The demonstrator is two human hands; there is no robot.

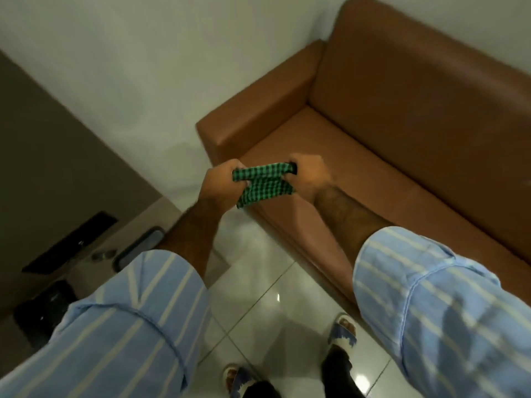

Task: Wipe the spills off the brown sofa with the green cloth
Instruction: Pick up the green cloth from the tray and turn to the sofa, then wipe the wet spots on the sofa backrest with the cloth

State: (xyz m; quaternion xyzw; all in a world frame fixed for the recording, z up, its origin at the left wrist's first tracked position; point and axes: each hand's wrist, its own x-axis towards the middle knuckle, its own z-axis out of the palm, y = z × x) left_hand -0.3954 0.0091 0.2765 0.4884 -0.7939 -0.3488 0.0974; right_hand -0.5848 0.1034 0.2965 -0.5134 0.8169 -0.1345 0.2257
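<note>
A green and black checked cloth [263,182] is stretched between both hands in mid-air, over the front left corner of the brown sofa [388,145]. My left hand [218,182] grips its left end. At the right end my right hand [309,176] is closed on the fabric, and a folded part of the cloth hangs below. The sofa's seat, left armrest and backrest are in view. No spill stands out on the leather in this blurred frame.
White walls meet behind the sofa's armrest. A brown door or cabinet front [43,168] with a dark handle [138,248] stands at the left, a black object [40,311] below it. My feet in sandals [343,330] stand on glossy white floor tiles.
</note>
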